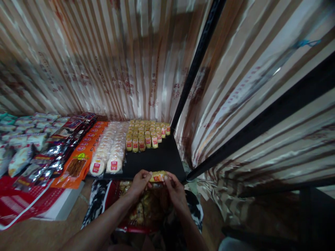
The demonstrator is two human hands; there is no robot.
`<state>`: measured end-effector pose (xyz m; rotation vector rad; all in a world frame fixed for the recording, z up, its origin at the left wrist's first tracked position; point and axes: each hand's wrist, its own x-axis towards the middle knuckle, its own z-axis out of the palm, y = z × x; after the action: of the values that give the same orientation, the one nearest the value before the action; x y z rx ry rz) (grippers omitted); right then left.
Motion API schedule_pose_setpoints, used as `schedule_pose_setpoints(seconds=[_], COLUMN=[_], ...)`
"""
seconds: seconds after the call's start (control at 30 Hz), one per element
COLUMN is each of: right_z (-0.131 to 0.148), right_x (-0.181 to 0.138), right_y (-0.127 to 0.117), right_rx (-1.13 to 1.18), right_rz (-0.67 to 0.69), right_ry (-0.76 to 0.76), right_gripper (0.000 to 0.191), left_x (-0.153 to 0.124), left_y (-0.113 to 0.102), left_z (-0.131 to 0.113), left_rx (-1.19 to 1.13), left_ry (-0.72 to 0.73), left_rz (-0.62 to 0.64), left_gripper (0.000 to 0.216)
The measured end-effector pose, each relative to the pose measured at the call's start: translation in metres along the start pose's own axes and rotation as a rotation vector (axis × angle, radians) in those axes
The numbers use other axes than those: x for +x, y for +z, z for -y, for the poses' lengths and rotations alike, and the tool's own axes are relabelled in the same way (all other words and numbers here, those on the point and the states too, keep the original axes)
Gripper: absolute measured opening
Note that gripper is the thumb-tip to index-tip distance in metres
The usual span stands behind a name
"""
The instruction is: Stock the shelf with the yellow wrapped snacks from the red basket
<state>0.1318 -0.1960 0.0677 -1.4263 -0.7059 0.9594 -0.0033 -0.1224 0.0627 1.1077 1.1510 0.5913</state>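
Observation:
Between my two hands is a small yellow wrapped snack [157, 176] with a red and white label, held level above the basket. My left hand [141, 182] pinches its left end, and my right hand [175, 187] grips the right end. Below them, a red basket [111, 195] rests at my lap with more yellow packets [140, 213] inside, partly hidden by my arms. On the black shelf [149, 164] just beyond stand rows of matching yellow snacks [141, 143], their labels facing me.
Left of the yellow rows lie clear-bagged round white crackers [113, 164], orange packets [75, 167], dark shiny packets [56, 150] and white packets [19, 160]. A second red basket [23, 198] is at lower left. Black posts [195, 66] and striped sheeting [117, 59] enclose the back and right.

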Motion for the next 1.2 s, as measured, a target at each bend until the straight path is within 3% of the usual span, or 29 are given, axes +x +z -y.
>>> schedule_pose_setpoints(seconds=[0.3, 0.5, 0.73, 0.87, 1.03, 1.2], right_z=[-0.006, -0.01, -0.027, -0.026, -0.019, -0.019], right_x=[0.022, 0.025, 0.049, 0.078, 0.122, 0.164], right_y=[0.005, 0.017, 0.018, 0.009, -0.001, -0.007], right_rx=[0.012, 0.016, -0.013, -0.009, -0.138, -0.312], right_rz=[-0.147, -0.217, -0.249, -0.274, -0.308, -0.431], right_ry=[0.04, -0.053, -0.085, -0.144, -0.244, -0.3], right_gripper=[0.05, 0.062, 0.054, 0.054, 0.049, 0.055], left_x=[-0.001, 0.019, 0.042, 0.058, 0.084, 0.104], left_y=[0.012, 0.028, 0.053, 0.064, 0.075, 0.088], left_z=[-0.004, -0.005, -0.022, -0.03, -0.041, -0.06], left_rx=[-0.128, -0.225, -0.341, -0.25, 0.086, 0.189], left_ry=[-0.01, 0.029, 0.08, 0.107, 0.255, 0.422], left_rz=[0.074, 0.055, 0.024, 0.019, -0.119, -0.048], left_gripper=[0.053, 0.055, 0.051, 0.039, 0.027, 0.024])
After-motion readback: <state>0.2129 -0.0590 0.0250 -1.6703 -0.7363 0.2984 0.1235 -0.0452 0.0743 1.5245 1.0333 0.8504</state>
